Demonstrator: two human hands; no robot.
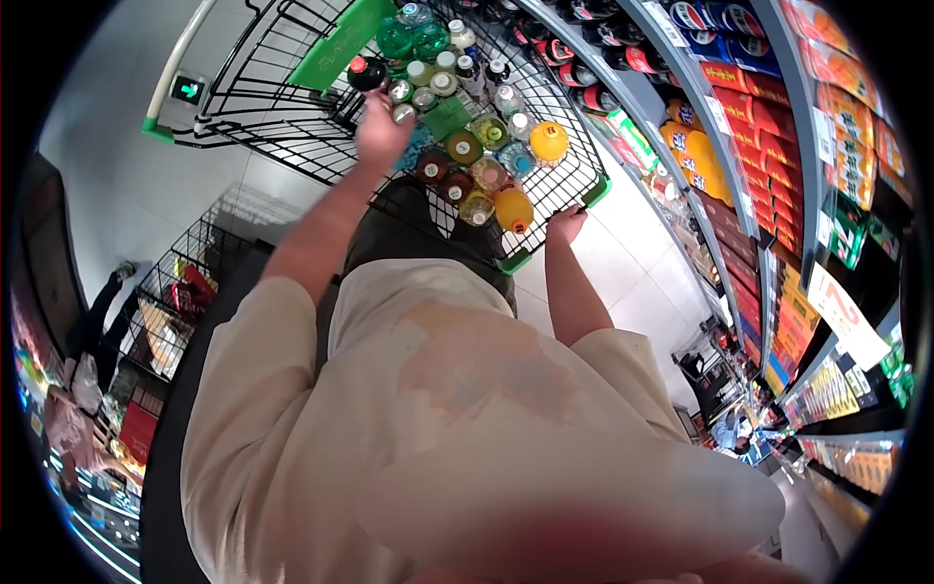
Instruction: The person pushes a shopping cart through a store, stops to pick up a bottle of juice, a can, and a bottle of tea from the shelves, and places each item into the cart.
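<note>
View from above of a person in a cream shirt (438, 409) standing at a wire shopping cart (282, 127) packed with upright drink bottles.

Left hand (381, 128) reaches into the middle of the cart with its back toward the camera. The fingers are bent down over a small grey-capped bottle (402, 113) and touch it; whether they clamp it cannot be told. That bottle stands among the others near the cart's centre. A dark bottle with a red cap (365, 73) stands just beyond it, and green bottles (413, 39) stand farther off toward the handle end, beside a green flap (341, 44).

Right hand (566, 226) rests on the green-edged end of the cart, opposite the white handle (180, 58), with the fingers curled over the rim and pressed together. An orange bottle (514, 209) lies just inside this end, near its corner. A second orange bottle (549, 141) stands close to the cart's right edge.

Store shelves (778, 243) run along the right of the cart. They carry dark bottles with red labels (584, 68), red packs (749, 136) and orange packs (696, 161). Pale floor (623, 263) shows between cart and shelves. A low wire rack (170, 311) of goods stands well apart at the left, with another person's dark sleeve (102, 311) beside it.
</note>
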